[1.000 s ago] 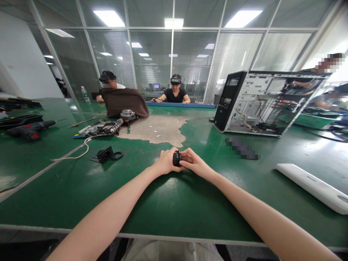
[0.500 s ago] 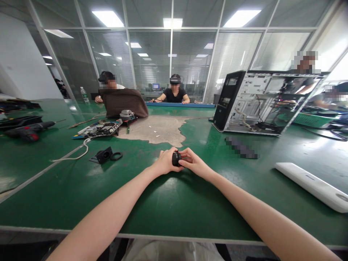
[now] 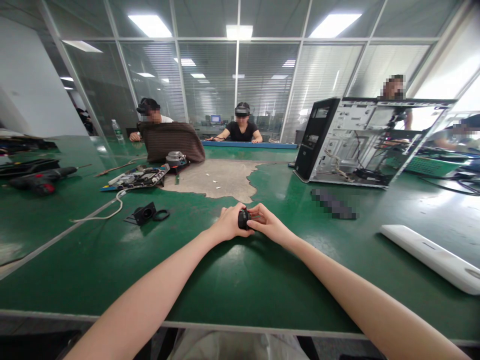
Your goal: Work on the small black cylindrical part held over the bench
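Note:
Between my hands, above the green tabletop, is a small round black part (image 3: 243,219) with a ridged side, something like a camera lens. My left hand (image 3: 229,223) wraps round its left side, and much of the part is hidden in that palm. From the right, the thumb and fingers of my right hand (image 3: 264,221) pinch its edge. Left of my hands lies a black square mount (image 3: 145,214) with a round opening. A thin black ring (image 3: 161,215) rests against its right side.
Circuit boards (image 3: 138,177) and a white cable (image 3: 116,207) lie at left, with a power drill (image 3: 43,180) farther out. An open computer case (image 3: 318,140) stands at right, near a long white device (image 3: 429,257). Co-workers sit across the table (image 3: 240,300); a brown cloth-like cover (image 3: 170,142) is before one.
Both hands keep their grip on the black part, with hardly any visible movement. Behind the computer case, a person has shifted to the left.

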Motion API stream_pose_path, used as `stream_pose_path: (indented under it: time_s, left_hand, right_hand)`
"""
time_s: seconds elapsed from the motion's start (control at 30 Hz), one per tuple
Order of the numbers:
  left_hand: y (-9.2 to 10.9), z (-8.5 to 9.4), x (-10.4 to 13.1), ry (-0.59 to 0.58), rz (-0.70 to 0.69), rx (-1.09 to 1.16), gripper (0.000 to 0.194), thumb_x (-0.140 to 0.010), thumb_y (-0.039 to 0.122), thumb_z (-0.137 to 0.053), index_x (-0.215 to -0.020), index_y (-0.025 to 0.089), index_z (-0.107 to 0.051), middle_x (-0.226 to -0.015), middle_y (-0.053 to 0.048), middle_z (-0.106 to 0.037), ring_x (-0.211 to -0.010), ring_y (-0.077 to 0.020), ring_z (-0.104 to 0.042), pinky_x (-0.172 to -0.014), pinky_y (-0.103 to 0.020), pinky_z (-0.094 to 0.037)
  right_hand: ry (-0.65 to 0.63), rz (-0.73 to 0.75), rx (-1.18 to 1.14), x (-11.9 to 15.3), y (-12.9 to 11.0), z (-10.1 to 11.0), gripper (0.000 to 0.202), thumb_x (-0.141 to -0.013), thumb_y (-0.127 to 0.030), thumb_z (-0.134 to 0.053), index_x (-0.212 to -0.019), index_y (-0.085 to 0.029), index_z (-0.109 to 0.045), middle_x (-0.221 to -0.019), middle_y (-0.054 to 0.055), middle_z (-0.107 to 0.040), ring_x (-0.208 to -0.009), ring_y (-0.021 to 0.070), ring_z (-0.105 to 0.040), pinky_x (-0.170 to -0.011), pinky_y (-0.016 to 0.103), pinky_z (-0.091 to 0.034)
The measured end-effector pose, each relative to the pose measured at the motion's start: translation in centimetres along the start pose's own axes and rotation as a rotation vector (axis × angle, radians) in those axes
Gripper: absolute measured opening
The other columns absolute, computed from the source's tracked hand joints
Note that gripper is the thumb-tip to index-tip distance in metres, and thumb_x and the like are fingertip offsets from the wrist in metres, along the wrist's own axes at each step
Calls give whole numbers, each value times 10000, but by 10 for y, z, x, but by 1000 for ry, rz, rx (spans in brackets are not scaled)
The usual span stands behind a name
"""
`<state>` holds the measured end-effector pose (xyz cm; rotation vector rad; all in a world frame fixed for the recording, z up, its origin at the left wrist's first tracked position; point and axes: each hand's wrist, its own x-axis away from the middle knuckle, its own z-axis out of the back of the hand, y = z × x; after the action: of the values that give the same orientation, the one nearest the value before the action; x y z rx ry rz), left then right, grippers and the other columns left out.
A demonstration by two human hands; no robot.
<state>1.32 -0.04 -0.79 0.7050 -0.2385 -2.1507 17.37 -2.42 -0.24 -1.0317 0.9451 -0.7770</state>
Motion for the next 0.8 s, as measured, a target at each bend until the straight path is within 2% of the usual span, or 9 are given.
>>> stream_pose_path:
  time_s: [0.23, 0.37, 0.6, 0.8]
  left_hand:
    - [2, 0, -1, -6, 18, 17, 581, -516, 492, -632, -978, 224, -404, -892, 3, -554, -801, -210, -538, -762, -331, -321]
    - [5, 3, 0, -17, 35, 21, 576, -519, 486, -634, -979, 223, -407, -900, -1, -558, -813, -214, -536, -770, -335, -319]
    - [5, 3, 1, -12, 29, 20, 540, -533, 452, -632, -969, 222, -411, -888, 5, -556, -801, -206, -535, -762, -329, -318]
    - [3, 1, 0, -8, 23, 22, 578, -517, 487, -635, -975, 219, -406, -899, 0, -555, -804, -208, -531, -762, -330, -321]
  right_hand:
    - [41, 8, -3, 1, -4, -4, 221, -709, -352, -553, -813, -194, -438, -855, 5, -527, -759, 121, -548, -727, 313, -452]
    - [72, -32, 28, 0, -3, -3, 262, -705, -348, -557, -895, -196, -457, -908, 26, -524, -813, 135, -542, -759, 325, -450]
    - [-23, 35, -9, 2, -2, 0, 253, -696, -301, -585, -882, -204, -443, -919, 14, -536, -866, 137, -540, -796, 323, -438]
    - [48, 6, 28, 0, -1, -3, 217, -725, -335, -542, -860, -192, -450, -876, 16, -543, -795, 125, -543, -741, 310, -449]
